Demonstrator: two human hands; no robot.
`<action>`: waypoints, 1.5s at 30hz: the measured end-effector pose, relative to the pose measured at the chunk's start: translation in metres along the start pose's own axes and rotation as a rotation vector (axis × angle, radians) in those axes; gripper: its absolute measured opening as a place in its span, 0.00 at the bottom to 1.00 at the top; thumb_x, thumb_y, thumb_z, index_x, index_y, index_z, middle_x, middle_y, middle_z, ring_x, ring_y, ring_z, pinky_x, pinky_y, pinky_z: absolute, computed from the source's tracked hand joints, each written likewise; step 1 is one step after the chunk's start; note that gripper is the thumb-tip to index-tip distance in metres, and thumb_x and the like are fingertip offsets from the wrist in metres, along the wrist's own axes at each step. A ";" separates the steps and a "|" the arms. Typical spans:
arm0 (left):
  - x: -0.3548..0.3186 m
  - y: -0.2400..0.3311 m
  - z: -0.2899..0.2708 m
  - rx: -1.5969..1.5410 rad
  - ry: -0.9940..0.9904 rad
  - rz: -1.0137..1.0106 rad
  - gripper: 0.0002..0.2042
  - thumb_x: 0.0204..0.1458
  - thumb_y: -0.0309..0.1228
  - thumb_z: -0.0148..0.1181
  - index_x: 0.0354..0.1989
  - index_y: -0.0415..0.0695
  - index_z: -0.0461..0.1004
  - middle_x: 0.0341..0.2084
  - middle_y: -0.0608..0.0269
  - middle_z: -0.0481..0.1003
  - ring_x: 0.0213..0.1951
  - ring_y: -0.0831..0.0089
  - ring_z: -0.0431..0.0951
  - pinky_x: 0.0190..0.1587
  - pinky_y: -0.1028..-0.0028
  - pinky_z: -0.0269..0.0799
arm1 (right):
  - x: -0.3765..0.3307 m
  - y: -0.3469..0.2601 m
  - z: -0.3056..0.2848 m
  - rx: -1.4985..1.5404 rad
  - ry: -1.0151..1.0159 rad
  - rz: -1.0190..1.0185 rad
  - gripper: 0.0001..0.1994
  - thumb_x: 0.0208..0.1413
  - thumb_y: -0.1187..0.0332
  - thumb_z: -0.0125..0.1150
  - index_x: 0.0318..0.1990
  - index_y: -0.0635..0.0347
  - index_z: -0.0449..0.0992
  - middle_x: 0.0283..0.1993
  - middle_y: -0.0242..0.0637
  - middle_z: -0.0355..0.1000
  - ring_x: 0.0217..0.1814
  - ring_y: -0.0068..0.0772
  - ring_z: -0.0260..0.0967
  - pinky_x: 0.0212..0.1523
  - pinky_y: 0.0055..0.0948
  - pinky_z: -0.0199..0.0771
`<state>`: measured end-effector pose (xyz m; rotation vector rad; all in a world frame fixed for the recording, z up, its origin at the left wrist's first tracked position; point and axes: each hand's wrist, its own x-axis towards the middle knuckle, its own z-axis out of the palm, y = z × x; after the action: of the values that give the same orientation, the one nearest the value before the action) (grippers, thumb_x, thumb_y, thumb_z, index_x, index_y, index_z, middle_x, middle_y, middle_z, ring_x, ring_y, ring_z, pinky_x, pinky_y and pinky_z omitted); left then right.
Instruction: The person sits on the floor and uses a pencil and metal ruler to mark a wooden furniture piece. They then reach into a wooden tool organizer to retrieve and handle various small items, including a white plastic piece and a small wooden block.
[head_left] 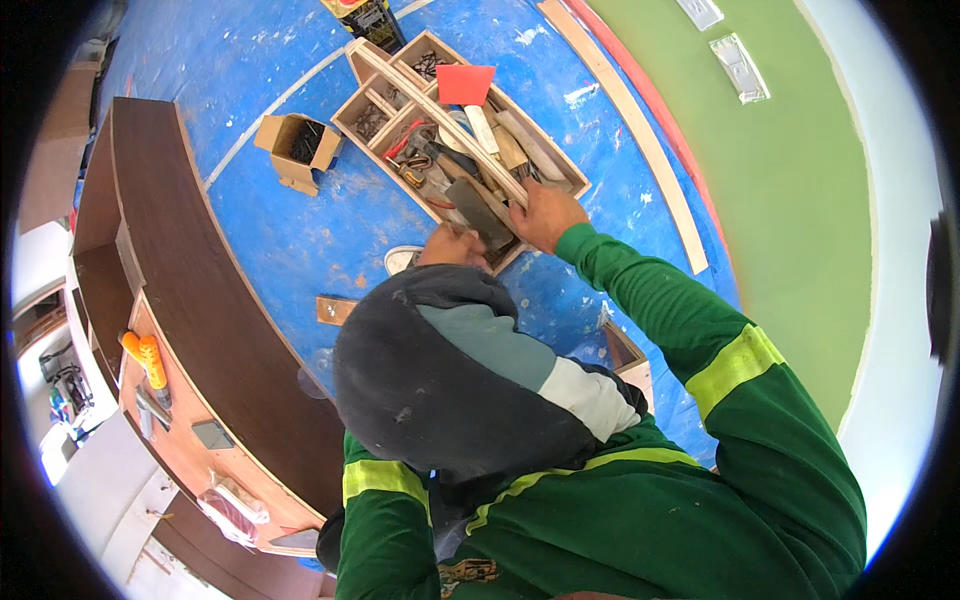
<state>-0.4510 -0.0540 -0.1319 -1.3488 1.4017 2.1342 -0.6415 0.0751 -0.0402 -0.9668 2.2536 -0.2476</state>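
A wooden toolbox point(560, 160) with a long wooden carrying bar point(430, 105) lies ahead of me on the blue floor covering. My right hand point(550, 215) is closed on the near end of the bar. Over the near left side of the box, my left hand point(452, 246) has curled fingers beside a flat grey blade point(478, 208); what it grips is not clear. Inside lie a hammer point(455, 160), pliers point(410, 174), a red-handled tool point(403, 138) and other hand tools. A red flat piece point(466, 84) with a white handle rises above the compartments.
An opened cardboard box point(285, 140) of dark fasteners stands left of the toolbox. A dark brown panel point(200, 250) fills the left, with an orange tool point(148, 358) on lighter wood. A long wooden strip point(640, 130) lies beside the green wall point(790, 200). Dark cloth hides the lower middle.
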 end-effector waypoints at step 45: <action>-0.051 -0.130 -0.102 0.102 0.867 0.014 0.25 0.66 0.35 0.64 0.69 0.40 0.70 0.51 0.47 0.81 0.40 0.59 0.84 0.44 0.61 0.83 | -0.002 0.007 0.010 0.066 0.046 -0.010 0.21 0.67 0.54 0.55 0.50 0.66 0.77 0.42 0.60 0.82 0.46 0.65 0.82 0.51 0.59 0.82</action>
<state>-0.2845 -0.0586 -0.1787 -2.3618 1.7397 1.4702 -0.6379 0.0819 -0.0499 -0.9467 2.2684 -0.3493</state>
